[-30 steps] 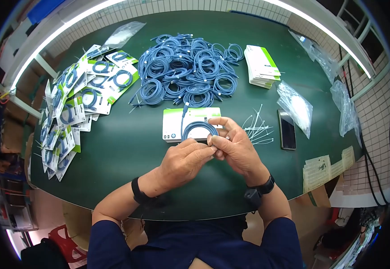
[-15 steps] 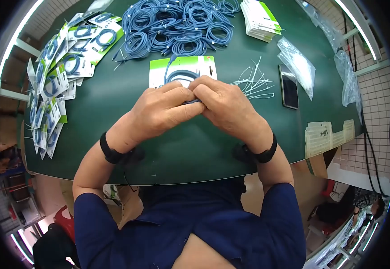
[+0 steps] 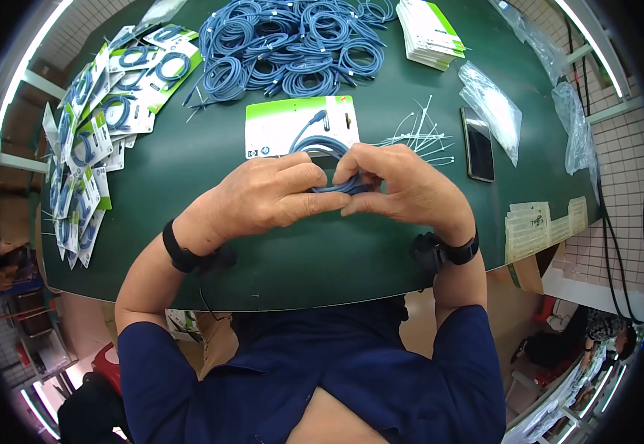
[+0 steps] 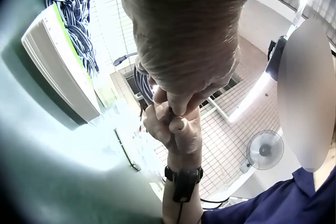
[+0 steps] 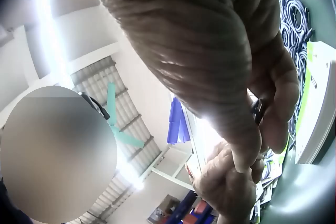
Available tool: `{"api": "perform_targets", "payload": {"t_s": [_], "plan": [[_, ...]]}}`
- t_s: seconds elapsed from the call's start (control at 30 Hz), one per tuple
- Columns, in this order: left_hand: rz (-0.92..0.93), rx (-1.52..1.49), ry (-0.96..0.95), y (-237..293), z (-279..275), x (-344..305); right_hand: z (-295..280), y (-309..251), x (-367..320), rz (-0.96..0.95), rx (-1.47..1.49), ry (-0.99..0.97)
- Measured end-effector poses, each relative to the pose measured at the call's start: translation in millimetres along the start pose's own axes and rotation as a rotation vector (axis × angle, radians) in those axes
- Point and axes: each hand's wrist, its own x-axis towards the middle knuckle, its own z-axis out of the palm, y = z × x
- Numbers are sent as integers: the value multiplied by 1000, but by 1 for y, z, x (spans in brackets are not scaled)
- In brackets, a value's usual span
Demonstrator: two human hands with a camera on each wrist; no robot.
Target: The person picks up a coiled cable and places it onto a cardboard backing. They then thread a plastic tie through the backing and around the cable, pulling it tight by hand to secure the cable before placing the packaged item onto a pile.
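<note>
Both hands hold a coiled blue cable (image 3: 320, 143) close in front of a white and green card stack (image 3: 266, 133). My left hand (image 3: 266, 191) grips the coil's left side, thumb stretched along its near edge. On the other side my right hand (image 3: 414, 186) pinches the coil between thumb and curled fingers, and the two thumb tips meet at the near edge. One cable plug (image 3: 318, 116) sticks out beyond the coil, over the top card. In the left wrist view the coil (image 4: 142, 85) shows past the fingers; fingers hide much of its near part.
A heap of coiled blue cables (image 3: 292, 48) lies at the back. Carded cables (image 3: 89, 140) are piled at left. Loose white cable ties (image 3: 419, 140), a phone (image 3: 477, 144), a plastic bag (image 3: 496, 111) and another card stack (image 3: 429, 33) lie to the right.
The head view has tilted, so the table things sit higher than a second ago. In the last half second the right hand has shifted right, showing more of the coil; its plug now points rightward.
</note>
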Motion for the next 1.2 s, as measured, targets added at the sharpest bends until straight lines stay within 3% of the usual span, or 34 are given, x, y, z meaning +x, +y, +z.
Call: {"api": "perform_targets", "payload": {"t_s": [0.33, 0.43, 0.47, 0.53, 0.57, 0.67, 0.8, 1.1, 1.2], "plan": [[-18, -90, -47, -19, 15, -8, 3, 24, 1, 9, 207, 18], [-246, -151, 180, -20, 17, -9, 5, 37, 5, -152, -21, 186], [-247, -154, 175, -25, 17, -10, 4, 39, 6, -149, -16, 188], [-531, -151, 343, -43, 14, -12, 2, 43, 5, -68, -41, 298], [-531, -153, 340, -49, 14, -14, 1, 44, 5, -26, -55, 351], [-636, 243, -15, -63, 15, -20, 1, 51, 5, -66, -223, 412], [-642, 218, -176, -72, 28, -23, 0, 51, 4, -78, -339, 445], [-641, 86, -187, -77, 17, -35, -1, 53, 5, -128, -179, 484], [-482, 208, -136, -77, 11, -36, 0, 52, 5, -160, -175, 532]]}}
